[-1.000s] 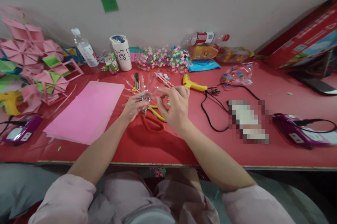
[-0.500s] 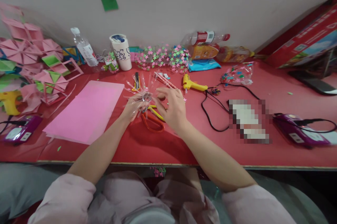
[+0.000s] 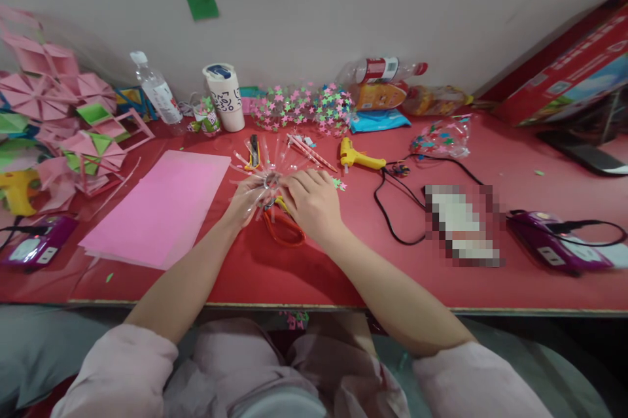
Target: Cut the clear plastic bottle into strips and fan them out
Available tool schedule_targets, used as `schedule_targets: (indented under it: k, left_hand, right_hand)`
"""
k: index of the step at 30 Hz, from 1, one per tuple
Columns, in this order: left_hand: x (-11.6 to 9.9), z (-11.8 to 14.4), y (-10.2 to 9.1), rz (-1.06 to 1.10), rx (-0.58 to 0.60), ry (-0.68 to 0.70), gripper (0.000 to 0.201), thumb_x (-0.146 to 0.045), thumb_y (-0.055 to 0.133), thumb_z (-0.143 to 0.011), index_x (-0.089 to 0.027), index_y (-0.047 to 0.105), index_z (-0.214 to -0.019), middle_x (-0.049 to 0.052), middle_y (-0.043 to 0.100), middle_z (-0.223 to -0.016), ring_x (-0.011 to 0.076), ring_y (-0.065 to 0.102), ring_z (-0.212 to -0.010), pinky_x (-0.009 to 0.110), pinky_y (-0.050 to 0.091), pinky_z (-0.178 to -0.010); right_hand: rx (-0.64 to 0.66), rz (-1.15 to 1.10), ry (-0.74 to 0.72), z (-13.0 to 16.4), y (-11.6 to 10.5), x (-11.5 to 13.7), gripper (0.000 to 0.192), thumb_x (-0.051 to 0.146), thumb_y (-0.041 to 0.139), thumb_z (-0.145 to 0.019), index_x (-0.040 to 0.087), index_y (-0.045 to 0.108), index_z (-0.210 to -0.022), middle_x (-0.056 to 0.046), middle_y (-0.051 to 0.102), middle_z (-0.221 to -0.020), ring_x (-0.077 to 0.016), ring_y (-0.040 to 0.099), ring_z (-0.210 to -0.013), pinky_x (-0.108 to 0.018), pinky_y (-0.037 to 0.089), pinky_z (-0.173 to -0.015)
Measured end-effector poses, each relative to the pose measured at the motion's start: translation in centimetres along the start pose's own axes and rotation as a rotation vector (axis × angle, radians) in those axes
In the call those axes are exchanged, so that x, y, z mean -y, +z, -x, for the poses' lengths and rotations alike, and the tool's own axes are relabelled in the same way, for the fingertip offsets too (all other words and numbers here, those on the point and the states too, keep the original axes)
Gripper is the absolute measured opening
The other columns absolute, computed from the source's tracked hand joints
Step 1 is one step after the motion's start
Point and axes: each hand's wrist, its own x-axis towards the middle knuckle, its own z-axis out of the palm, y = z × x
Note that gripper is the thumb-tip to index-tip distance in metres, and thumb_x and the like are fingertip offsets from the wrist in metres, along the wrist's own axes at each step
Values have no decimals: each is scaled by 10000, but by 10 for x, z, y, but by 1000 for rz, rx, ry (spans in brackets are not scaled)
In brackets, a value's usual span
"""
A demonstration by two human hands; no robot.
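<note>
A clear plastic bottle top cut into thin strips (image 3: 271,180) fans out like a flower around its ring-shaped neck. My left hand (image 3: 243,199) is closed on its left side, with the fingers partly behind the strips. On the right side, my right hand (image 3: 314,202) bends over the strips with thumb and fingers pinched at the neck; its fingertips are partly hidden. Below the bottle top lie scissors with orange handles (image 3: 284,228), and a yellow-handled tool (image 3: 281,203) shows beside them. A yellow-and-black cutter (image 3: 254,152) rests just behind the strips.
A yellow glue gun (image 3: 360,156) with a black cord lies to the right. Pink paper sheets (image 3: 161,209) are on the left. Star-covered plastic pieces (image 3: 299,107), a white cup (image 3: 224,99) and a water bottle (image 3: 159,91) line the wall. A purple box (image 3: 554,238) sits far right.
My right hand has moved slightly left and closed in, from fingers apart beside the strips to fingers pinched at the bottle top. The left hand stays in place.
</note>
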Motion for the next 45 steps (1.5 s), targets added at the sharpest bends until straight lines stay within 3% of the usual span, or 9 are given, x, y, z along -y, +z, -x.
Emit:
schedule_targets:
  k: [9,18,25,31,37,45]
  left_hand:
    - [7,0,2,82,45,21,348,-98,669,-547,-159,691,-889,-55,552,-645,12,382,-468,186,284,-467]
    - [8,1,4,8,48,36,320,-123,657,-589,-167,699,-903,-70,498,-551,30,364,-458,184,273,-465]
    - [5,4,7,-53,19,82,313,-196,719,-572,-164,699,-883,-69,493,-492,55,398,-459,191,301,-472]
    - [7,3,5,27,47,79,297,-173,731,-554,-157,712,-850,-46,547,-564,50,399,-484,197,308,-485]
    - [4,1,4,75,7,46,348,-95,678,-547,-176,711,-884,-45,580,-662,28,400,-491,188,290,-476]
    - [7,1,4,35,28,40,294,-116,667,-575,-165,696,-864,-65,509,-590,26,378,-471,193,286,-466]
  right_hand:
    - [-24,111,25,0,0,2,253,240,473,-958,172,640,-782,-37,630,-725,-171,487,-702,-323,263,-683]
    - [56,153,53,1,8,6,231,238,504,-942,184,652,-773,-35,609,-753,-175,459,-720,-342,229,-692]
    - [33,163,36,4,12,5,208,178,535,-912,174,612,-718,-18,580,-686,-162,450,-684,-339,237,-689]
    - [20,152,55,3,12,6,244,182,506,-929,180,604,-706,-15,586,-682,-160,462,-684,-337,252,-703]
    - [-58,99,66,-1,2,5,229,269,496,-942,171,636,-789,-25,618,-719,-170,491,-707,-342,286,-729]
    - [-252,-82,52,-3,-5,4,39,197,549,-909,215,573,-885,-9,705,-870,-169,547,-847,-347,335,-839]
